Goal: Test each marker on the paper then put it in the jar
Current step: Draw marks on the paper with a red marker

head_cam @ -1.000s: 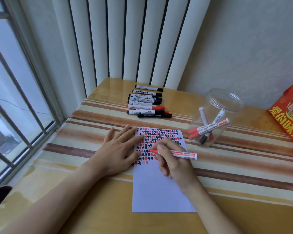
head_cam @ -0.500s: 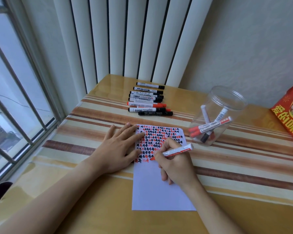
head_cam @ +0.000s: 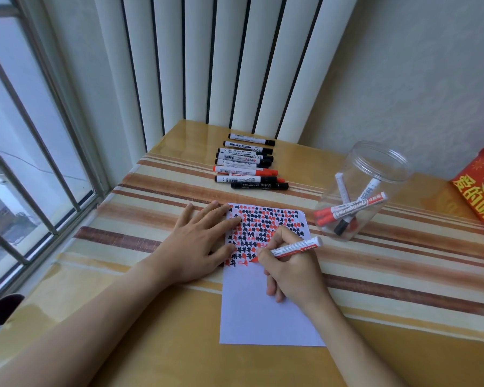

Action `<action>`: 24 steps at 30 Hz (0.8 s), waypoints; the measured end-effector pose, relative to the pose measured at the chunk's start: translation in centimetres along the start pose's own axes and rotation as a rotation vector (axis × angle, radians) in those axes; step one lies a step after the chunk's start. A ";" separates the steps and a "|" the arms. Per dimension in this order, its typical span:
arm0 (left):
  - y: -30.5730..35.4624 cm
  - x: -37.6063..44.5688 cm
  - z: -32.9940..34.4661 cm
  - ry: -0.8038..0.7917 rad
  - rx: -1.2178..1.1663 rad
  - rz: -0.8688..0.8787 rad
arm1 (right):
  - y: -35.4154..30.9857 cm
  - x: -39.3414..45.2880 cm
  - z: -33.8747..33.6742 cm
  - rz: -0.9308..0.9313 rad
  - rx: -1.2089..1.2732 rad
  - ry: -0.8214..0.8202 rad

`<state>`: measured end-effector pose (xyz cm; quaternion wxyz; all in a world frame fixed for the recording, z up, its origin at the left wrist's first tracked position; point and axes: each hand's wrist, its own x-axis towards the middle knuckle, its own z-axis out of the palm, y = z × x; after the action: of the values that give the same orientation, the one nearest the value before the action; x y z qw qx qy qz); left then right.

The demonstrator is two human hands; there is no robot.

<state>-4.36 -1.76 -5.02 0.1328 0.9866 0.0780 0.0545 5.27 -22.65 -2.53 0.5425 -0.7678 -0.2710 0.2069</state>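
Right hand (head_cam: 291,272) grips a red whiteboard marker (head_cam: 296,247), tip on the paper (head_cam: 263,311); left hand (head_cam: 199,241) lies flat, pinning the sheet. Beyond, a clear plastic jar (head_cam: 375,163) holds several markers; a marker row (head_cam: 249,166) lies farthest.

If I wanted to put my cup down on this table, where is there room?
Bare tabletop lies right of the paper, nearer than the jar; also between the marker row and jar. It is crowded where both hands, left and right, rest on the paper.

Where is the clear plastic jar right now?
In the head view, the clear plastic jar lies tilted on the striped table, right of the white paper, with several markers inside.
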 end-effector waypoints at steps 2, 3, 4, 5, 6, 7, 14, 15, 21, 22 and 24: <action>0.0 0.0 0.0 0.000 -0.001 0.000 | 0.0 -0.1 0.0 0.000 0.005 0.000; 0.0 0.0 -0.1 -0.004 0.004 0.000 | 0.0 -0.1 -0.1 -0.002 0.006 -0.008; 0.0 0.0 -0.1 -0.007 0.006 -0.001 | 0.0 -0.1 -0.1 -0.005 0.005 -0.022; 0.1 0.0 -0.1 -0.008 0.005 -0.001 | 0.0 -0.1 -0.1 -0.006 -0.002 -0.036; 0.1 0.0 -0.2 -0.008 0.003 -0.001 | 0.1 -0.1 -0.1 -0.004 -0.010 -0.046; 0.1 -0.1 -0.2 -0.006 0.002 0.001 | 0.1 -0.1 -0.1 0.000 -0.017 -0.051; -0.1 0.0 0.2 0.032 -0.028 0.011 | 0.0 0.0 -0.1 0.020 0.014 0.006; -0.1 0.0 0.1 0.028 -0.025 0.009 | 0.0 0.0 -0.2 0.015 0.017 0.008; 0.1 0.0 -0.1 0.009 -0.014 -0.003 | 0.2 0.1 0.0 -0.009 0.009 -0.016; 0.1 0.0 -0.2 0.007 -0.015 -0.003 | 0.2 0.1 0.0 -0.006 0.001 -0.021; 0.2 0.0 -0.2 -0.001 -0.012 -0.004 | 0.2 0.0 -0.2 -0.001 -0.016 -0.034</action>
<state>-4.38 -1.87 -4.77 0.1387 0.9857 0.0794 0.0544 5.45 -22.80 -2.67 0.5319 -0.7682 -0.2823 0.2175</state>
